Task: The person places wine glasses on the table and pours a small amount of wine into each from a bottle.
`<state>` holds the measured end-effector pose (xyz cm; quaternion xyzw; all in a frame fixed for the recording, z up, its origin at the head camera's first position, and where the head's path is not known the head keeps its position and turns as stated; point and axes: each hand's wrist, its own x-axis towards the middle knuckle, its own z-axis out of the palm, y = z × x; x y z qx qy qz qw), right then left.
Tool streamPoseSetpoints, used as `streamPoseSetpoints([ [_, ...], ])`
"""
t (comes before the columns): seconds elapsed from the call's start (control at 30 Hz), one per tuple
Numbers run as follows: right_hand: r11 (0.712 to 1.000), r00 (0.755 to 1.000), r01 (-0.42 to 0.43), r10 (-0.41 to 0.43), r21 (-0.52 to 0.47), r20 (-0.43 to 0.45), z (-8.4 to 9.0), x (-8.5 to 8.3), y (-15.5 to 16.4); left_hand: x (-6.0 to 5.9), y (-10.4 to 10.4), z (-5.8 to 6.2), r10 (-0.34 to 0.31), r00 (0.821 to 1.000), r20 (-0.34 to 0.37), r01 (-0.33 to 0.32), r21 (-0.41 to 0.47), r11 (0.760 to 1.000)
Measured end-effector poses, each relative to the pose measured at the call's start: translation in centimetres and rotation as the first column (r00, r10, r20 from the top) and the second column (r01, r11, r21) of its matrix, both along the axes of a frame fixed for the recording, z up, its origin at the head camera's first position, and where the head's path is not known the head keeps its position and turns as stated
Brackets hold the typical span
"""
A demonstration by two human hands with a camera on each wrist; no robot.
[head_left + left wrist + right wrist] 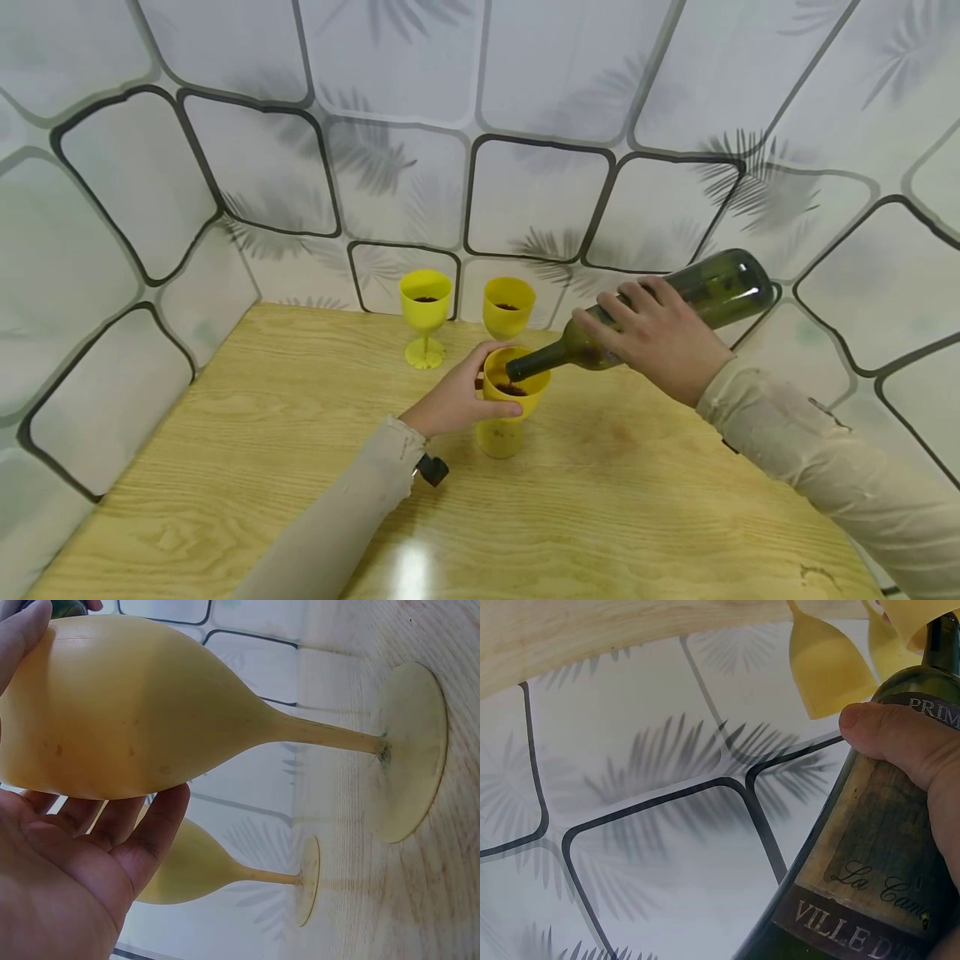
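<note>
The right hand point(660, 337) is wrapped round the body of a dark green wine bottle point(660, 321), fingers over the top and thumb on the label, holding it tipped nearly level with its mouth over the rim of the nearest yellow goblet point(513, 400). That goblet stands near the middle of the wooden surface point(262, 467), with dark liquid showing inside the bowl. The left hand point(457, 400) cups the bowl from the left side, fingers curved round it and the thumb across the front, while the foot rests flat on the surface.

Two more yellow goblets point(426, 312) stand farther back, close to the tiled wall point(525, 125), each with a little dark liquid in it.

The bottle looks like glass: stiff, smooth, probably heavy towards its base and breakable, so the wide body around the label seems the surest place to grip. The goblets look like light plastic on thin stems, likely easy to tip; the bowl is the steadier place to take hold.

In the right wrist view the bottle label point(885, 855) reads "La Cam…", below it "VILLE D'…", and higher up "PRIM…"; the rest is cut off.
</note>
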<state>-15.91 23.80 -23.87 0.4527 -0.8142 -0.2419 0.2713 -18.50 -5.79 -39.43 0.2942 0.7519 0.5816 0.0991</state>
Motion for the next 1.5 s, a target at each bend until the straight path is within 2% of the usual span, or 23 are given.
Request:
streamPoseSetpoints([
  [0.7,0.999,1.000,0.015,-0.015,0.030,-0.020,-0.17,-0.11,-0.31,0.13,-0.04,0.03,0.007,1.000,0.011,-0.007,-0.002,1.000],
  [1.13,1.000,1.000,0.014,-0.014,0.011,-0.015,-0.22,-0.13,-0.11,0.02,0.03,0.01,0.003,1.000,-0.001,-0.003,-0.007,1.000],
  [1.5,0.998,0.999,0.026,-0.024,-0.049,0.028,-0.71,-0.20,-0.07,-0.04,0.01,-0.03,0.001,1.000,-0.005,-0.001,-0.010,1.000],
])
